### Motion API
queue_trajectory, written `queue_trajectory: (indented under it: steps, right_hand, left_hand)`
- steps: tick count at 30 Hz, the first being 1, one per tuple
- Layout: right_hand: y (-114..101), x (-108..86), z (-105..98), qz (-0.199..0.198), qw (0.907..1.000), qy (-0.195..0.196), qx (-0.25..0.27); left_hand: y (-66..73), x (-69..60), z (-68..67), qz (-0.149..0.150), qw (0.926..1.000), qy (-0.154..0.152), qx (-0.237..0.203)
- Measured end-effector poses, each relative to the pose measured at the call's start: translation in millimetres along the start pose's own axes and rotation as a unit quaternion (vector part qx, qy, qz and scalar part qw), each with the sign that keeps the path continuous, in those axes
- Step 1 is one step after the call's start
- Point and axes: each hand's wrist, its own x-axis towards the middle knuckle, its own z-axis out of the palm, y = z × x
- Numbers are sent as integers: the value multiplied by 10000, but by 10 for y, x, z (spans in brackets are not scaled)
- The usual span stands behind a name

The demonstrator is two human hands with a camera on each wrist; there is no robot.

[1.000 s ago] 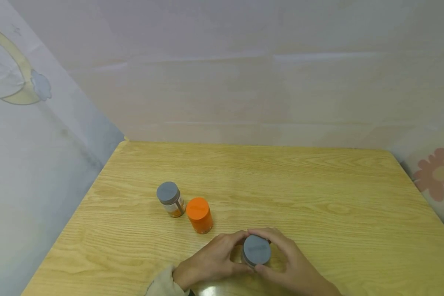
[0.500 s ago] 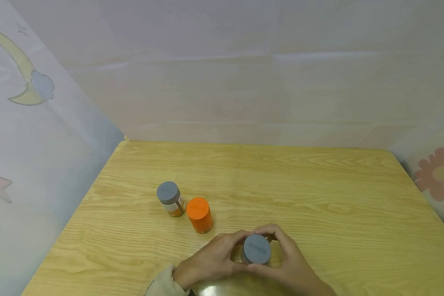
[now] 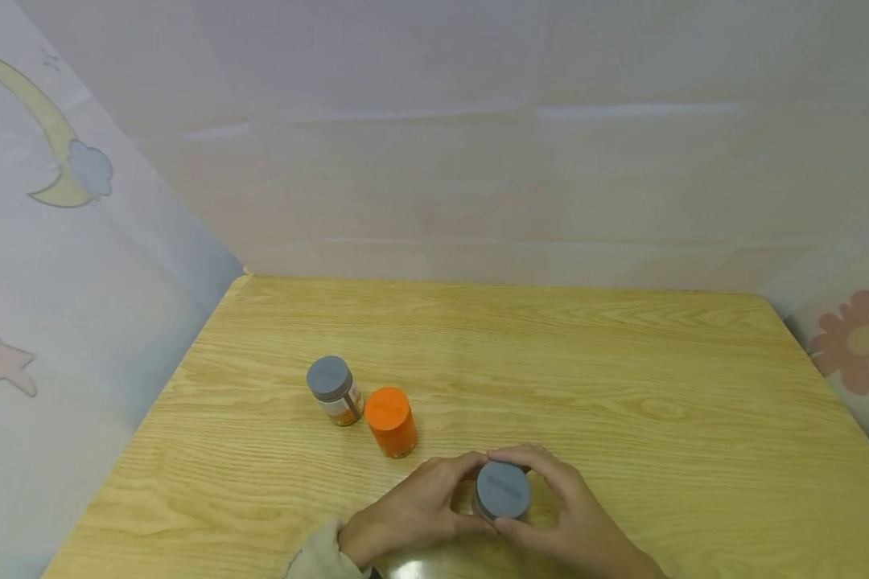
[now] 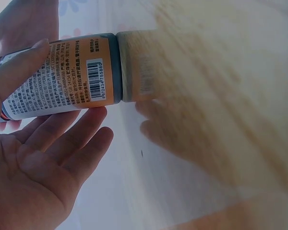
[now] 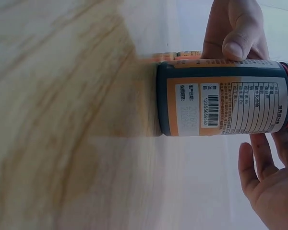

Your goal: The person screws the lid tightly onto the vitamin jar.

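Observation:
A jar with a dark grey lid (image 3: 503, 489) stands upright on the table near the front. My left hand (image 3: 413, 507) holds its body, thumb on one side and fingers round the other. My right hand (image 3: 572, 515) pinches the lid between thumb and fingers. Printed text and a barcode cover the jar's orange-and-white label (image 4: 62, 76) in the left wrist view. Seen from the right wrist, the jar's dark base (image 5: 163, 98) meets the tabletop. Left of the hands stand an orange-lidded jar (image 3: 391, 422) and another grey-lidded jar (image 3: 335, 390), close together.
The wood-grain table (image 3: 586, 362) reaches back to a pale cloth wall (image 3: 478, 177). Printed cloth hangs on both sides, with a moon (image 3: 51, 121) at left and a flower (image 3: 862, 338) at right.
My right thumb and fingers turned clockwise round the lid, then swung back. The mark on the lid turned slightly clockwise early on and stays there. My left hand and the other jars kept their places.

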Motion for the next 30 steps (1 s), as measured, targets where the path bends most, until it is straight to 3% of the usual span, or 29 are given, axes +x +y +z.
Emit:
queue_trajectory:
  steps: [10,17,22,26,30]
  right_hand:
    - [22,2,73,-61,9989,433,148]
    - [-10,17,103,147,9975,686,-87]
    - [-25,7,77,52,9980,517,-368]
    - [-12,6,36,-236,9990,198,-338]
    - [-17,14,21,-216,9995,74,-230]
  left_hand:
    - [3,-3,5,-26,9999,49,-88]
    - [7,3,11,-89,9999,95,16]
    - [-3,-1,14,-33,9999,90,67]
    - [-6,-3,13,10,10000,61,5]
    - [-1,2,6,-44,10000,17,-54]
